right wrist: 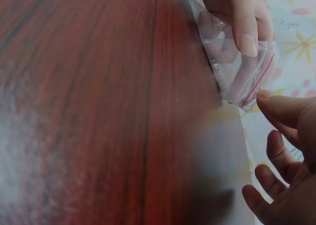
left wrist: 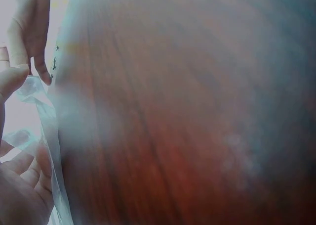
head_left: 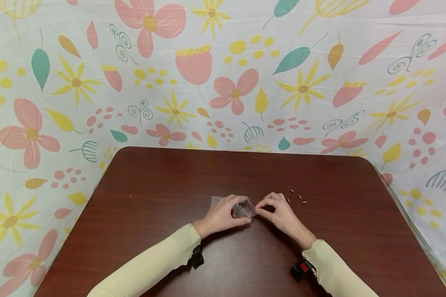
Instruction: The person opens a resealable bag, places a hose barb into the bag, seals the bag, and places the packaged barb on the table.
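A clear zip bag (head_left: 246, 208) is held just above the table by my left hand (head_left: 221, 214), thumb and fingers curved round it. In the right wrist view, red-lined zip strips run along the mouth of the bag (right wrist: 259, 81), and a few small shiny pieces (right wrist: 217, 69) show inside. My right hand (head_left: 282, 216) has its thumb and index fingertips together at the bag's mouth, pinching its edge; whether a small piece is also between them is hidden. Several small metal pieces (head_left: 300, 196) lie just beyond the right hand.
The brown wooden table (head_left: 163, 177) has rounded far corners. Behind and beside it hangs a flower-patterned cloth (head_left: 223, 74). Dark straps with wrist cameras sit on both sleeves (head_left: 160, 255).
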The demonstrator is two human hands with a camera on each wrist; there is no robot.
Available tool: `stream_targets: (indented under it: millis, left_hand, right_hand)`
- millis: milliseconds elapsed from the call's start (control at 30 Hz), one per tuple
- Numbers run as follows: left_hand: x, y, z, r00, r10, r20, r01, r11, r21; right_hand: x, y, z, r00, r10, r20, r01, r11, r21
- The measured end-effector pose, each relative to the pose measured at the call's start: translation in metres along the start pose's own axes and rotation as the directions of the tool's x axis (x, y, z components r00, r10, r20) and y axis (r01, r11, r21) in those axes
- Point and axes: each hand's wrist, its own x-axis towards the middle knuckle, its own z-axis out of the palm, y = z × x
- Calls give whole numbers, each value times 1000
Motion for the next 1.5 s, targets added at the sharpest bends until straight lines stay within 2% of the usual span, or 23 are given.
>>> stream_targets:
  millis: [400,700,1033,1300,1500]
  left_hand:
    - [0,1,-2,1000,-17,2,17,999,-30]
    - [-1,1,-1,1000,-22,6,22,1000,-15]
    - [-2,1,-1,1000,-16,12,17,1000,-23]
    - [-2,1,-2,1000,-10,17,10,999,-35]
    - [-2,2,-2,1000,-15,19,16,999,-38]
  right_hand:
    - [-2,3,-7,1000,6,2,-6,1000,-17]
    - [-9,12,-18,998,-17,-52,14,999,-41]
    - [-20,27,-42,996,51,-73,-53,998,-17]
    - [-26,41,-64,994,69,-90,-75,996,-58]
    - [-29,55,-77,992,51,-118,-62,993,-96]
